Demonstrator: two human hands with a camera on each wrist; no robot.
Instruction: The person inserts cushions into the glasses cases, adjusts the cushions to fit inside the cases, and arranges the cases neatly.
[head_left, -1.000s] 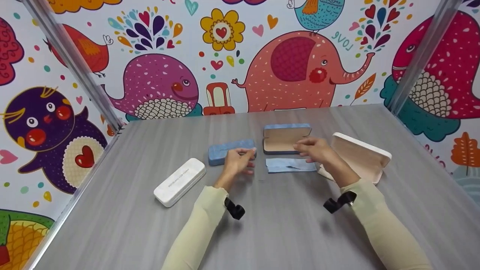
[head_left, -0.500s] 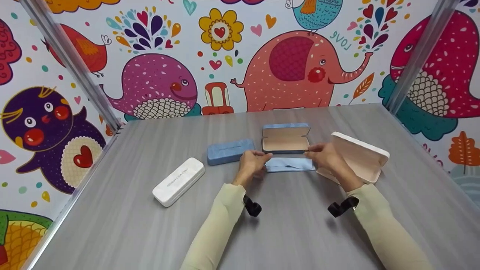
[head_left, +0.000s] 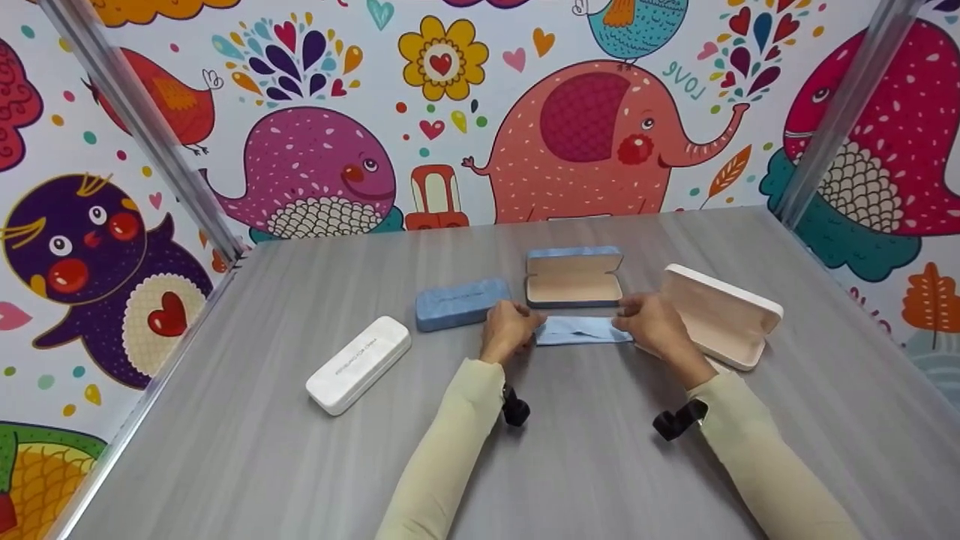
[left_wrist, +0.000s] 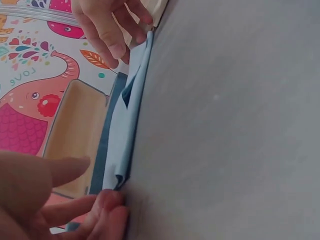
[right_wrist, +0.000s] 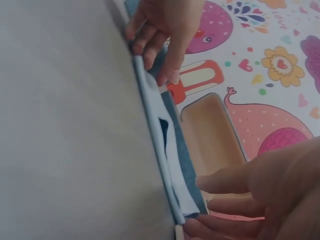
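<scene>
A folded light blue cloth point(head_left: 583, 331) lies flat on the table in front of an open blue glasses case point(head_left: 574, 290), which has a beige lining. At the cloth's left end my left hand point(head_left: 511, 328) touches it with the fingertips, thumb held apart in the left wrist view. On the opposite end sits my right hand point(head_left: 654, 324); in the right wrist view its fingers point(right_wrist: 227, 227) are right at the cloth's edge and the thumb is spread away. Between the hands the cloth's upper fold gapes slightly.
A closed blue glasses case point(head_left: 454, 306) stands just left of my left hand. Further left lies a closed white glasses case point(head_left: 358, 365). Behind my right hand is an open white glasses case point(head_left: 724, 319). A patterned wall point(head_left: 450, 112) rises behind the table point(head_left: 570, 465).
My left hand has moved right, from beside the closed blue case to the cloth's left end. The right hand has come down from the open blue case's edge to the cloth's right end.
</scene>
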